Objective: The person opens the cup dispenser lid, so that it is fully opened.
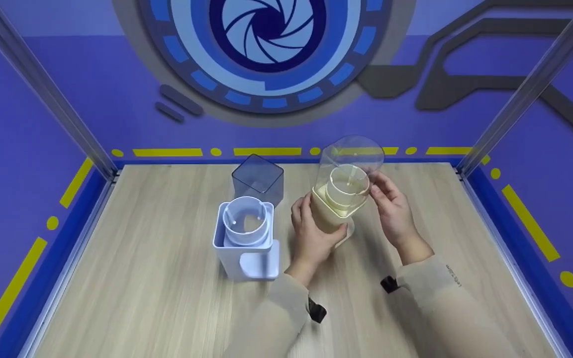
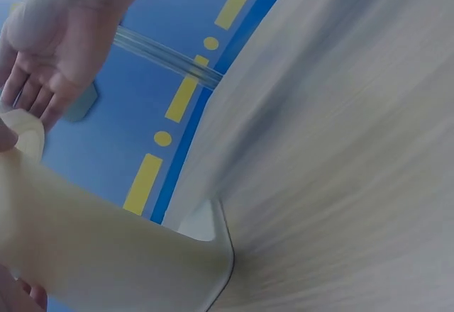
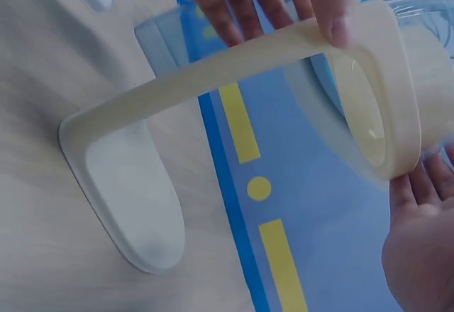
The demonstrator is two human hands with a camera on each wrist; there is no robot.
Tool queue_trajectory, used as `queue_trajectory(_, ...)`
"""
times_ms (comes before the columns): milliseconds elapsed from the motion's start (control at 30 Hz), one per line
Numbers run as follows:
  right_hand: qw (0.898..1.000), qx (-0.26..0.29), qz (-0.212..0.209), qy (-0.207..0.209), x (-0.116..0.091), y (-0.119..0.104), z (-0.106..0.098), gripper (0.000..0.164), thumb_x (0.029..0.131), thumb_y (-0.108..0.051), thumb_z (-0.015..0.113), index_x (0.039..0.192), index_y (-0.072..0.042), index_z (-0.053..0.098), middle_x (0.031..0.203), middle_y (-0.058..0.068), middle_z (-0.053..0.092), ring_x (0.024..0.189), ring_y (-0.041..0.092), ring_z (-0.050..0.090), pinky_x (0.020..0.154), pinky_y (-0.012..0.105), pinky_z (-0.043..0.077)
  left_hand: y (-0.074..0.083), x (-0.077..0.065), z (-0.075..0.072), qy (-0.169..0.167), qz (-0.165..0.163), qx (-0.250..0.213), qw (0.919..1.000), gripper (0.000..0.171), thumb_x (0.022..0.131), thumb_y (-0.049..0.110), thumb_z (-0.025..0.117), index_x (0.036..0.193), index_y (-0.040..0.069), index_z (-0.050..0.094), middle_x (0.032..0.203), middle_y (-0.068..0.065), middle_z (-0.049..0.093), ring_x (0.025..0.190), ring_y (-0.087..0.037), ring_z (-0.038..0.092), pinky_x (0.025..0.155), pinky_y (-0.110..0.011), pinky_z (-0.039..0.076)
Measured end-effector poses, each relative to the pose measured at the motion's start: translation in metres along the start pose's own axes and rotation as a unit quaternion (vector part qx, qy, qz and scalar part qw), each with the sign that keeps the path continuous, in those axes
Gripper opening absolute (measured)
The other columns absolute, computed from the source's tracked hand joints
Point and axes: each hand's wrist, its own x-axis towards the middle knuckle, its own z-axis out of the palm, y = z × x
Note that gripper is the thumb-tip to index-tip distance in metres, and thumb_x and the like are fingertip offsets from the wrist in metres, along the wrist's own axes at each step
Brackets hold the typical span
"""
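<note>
A cream stand (image 1: pixel 326 215) with an upright back, a flat foot and a square collar at the top is in my left hand (image 1: pixel 314 241). That hand's fingers and thumb wrap its upper part. Inside the collar stands a short pale ring (image 1: pixel 349 185). A clear cover (image 1: pixel 354 145) rises over the collar and surrounds this ring. At the cover's right lower edge, my right hand (image 1: pixel 397 218) pinches it between thumb and fingers. The right wrist view has those fingertips close under the collar, beside the stand's curved foot (image 3: pixel 135 198).
Left of my hands stands a similar pale blue stand (image 1: pixel 229 261) with a round ring in its square top. Behind it is a smoky square clear cover (image 1: pixel 261 186). The wooden table (image 1: pixel 142 248) ends at purple walls with metal corner posts.
</note>
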Motion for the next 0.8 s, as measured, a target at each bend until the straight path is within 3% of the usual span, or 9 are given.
queue_trajectory(167,0.998,-0.053,-0.023,0.033,-0.015,-0.001,0.001,0.046,0.115,-0.004,0.058,0.159,0.008,0.054,0.143,-0.012,0.071,0.137,0.007,0.063,0.118,0.019,0.052,-0.004,0.006,-0.008,-0.042,0.001,-0.008,0.9991,0.110,0.074,0.025,0.103,0.167,0.007,0.047,0.159,-0.017,0.047,0.148,-0.034,0.054,0.130,-0.052,0.048)
queue_trajectory(300,0.996,-0.064,-0.043,0.053,-0.027,-0.001,0.002,0.047,0.113,0.000,0.063,0.158,0.008,0.056,0.143,-0.008,0.073,0.135,0.008,0.067,0.116,0.019,0.056,-0.007,0.010,-0.016,-0.094,-0.009,-0.033,0.9950,0.110,0.077,0.027,0.101,0.170,0.007,0.045,0.162,-0.016,0.046,0.148,-0.033,0.057,0.131,-0.051,0.049)
queue_trajectory(567,0.992,-0.046,-0.074,0.086,-0.055,-0.004,0.007,0.048,0.107,0.006,0.069,0.153,0.011,0.057,0.141,-0.002,0.073,0.132,0.012,0.071,0.114,0.021,0.059,-0.012,0.015,-0.028,-0.182,-0.017,-0.110,0.9769,0.111,0.080,0.027,0.097,0.172,0.003,0.040,0.166,-0.017,0.043,0.151,-0.034,0.054,0.135,-0.051,0.044)
queue_trajectory(800,0.991,-0.043,-0.088,0.087,-0.075,-0.007,0.012,0.049,0.104,0.014,0.068,0.151,0.010,0.056,0.142,0.001,0.069,0.129,0.016,0.069,0.111,0.020,0.060,-0.014,0.014,-0.040,-0.231,-0.019,-0.123,0.9649,0.111,0.080,0.023,0.097,0.174,0.005,0.040,0.172,-0.016,0.039,0.156,-0.035,0.051,0.137,-0.048,0.042)
